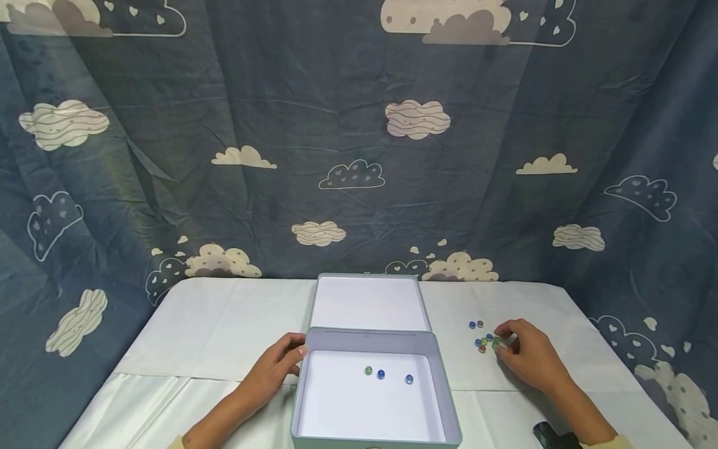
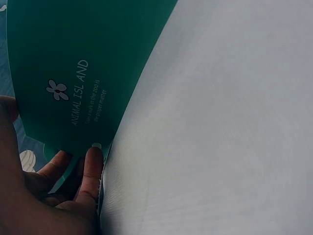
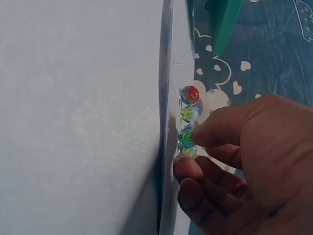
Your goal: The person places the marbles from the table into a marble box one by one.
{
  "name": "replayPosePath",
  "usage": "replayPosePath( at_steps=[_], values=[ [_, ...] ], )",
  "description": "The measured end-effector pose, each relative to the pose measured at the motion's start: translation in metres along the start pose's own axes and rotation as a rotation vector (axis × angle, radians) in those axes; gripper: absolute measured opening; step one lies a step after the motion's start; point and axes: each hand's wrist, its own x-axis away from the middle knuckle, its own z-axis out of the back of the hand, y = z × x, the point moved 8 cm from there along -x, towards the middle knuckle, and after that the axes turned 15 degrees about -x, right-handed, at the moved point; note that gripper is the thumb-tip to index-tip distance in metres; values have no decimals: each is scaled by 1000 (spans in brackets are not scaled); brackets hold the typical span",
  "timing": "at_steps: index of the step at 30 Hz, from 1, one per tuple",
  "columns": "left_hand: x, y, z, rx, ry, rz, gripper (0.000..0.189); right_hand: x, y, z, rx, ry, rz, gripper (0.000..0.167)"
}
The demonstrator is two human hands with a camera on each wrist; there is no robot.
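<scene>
A green tin box (image 1: 376,443) with a pale inside stands in front, its hinged lid (image 1: 370,302) laid open behind it. Inside lie a green marble (image 1: 368,370), a blue marble (image 1: 381,374) and a paler blue marble (image 1: 409,379). My left hand (image 1: 275,368) grips the box's far left corner; in the left wrist view its fingers bend against the green outer wall (image 2: 73,58). On the right, my right hand (image 1: 530,355) reaches down over loose marbles. Its thumb touches a green-blue marble (image 3: 186,137), with the index fingertip apart below. A red marble (image 3: 190,95) lies just beyond.
Several more marbles, among them a blue one (image 1: 472,325), lie on the white cloth (image 1: 235,324) right of the box. A dark cloud-patterned curtain (image 1: 269,206) hangs behind the table. A black object (image 1: 546,433) shows by the right wrist.
</scene>
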Motion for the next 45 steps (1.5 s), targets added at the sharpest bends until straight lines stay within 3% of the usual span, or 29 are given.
replayPosePath(
  at_steps=[11,22,45],
  values=[
    [0,1,0,-15,2,-11,46,0,-1,-2,13,-21,-8,24],
    [0,-3,0,-14,10,17,47,1,2,-9,10,-73,-61,11],
    [-1,-3,-1,-21,8,8,46,1,-9,-1,-2,-87,-80,16]
  ],
)
